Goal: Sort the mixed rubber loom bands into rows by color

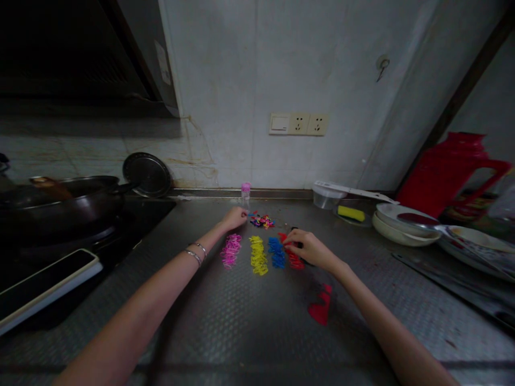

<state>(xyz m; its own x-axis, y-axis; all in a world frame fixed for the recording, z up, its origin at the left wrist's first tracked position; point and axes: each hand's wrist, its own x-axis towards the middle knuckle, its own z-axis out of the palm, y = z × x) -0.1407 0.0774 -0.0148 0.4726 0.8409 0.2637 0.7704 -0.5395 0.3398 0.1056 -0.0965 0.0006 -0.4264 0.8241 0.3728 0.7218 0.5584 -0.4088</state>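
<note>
My left hand (236,217) is closed in a pinch beside a small mixed pile of coloured rubber bands (263,221); what its fingertips hold is too small to make out. Over a row of red rubber bands (296,261), my right hand (309,249) has its fingers pinched together, and anything in them is hidden. To the left of that row lie blue rubber bands (276,253), yellow rubber bands (258,256) and pink rubber bands (231,251), each colour in its own strip. Dark bits show partly behind my right hand. A clear bottle with a pink cap (245,187) stands behind my left hand.
A red-and-clear plastic piece (321,308) lies nearer me. At right are a clear cup (325,197), a yellow sponge (351,214), stacked bowls (402,230) and a red thermos jug (446,174). At left, a wok (92,201) sits on the stove beside a white-edged device (52,287).
</note>
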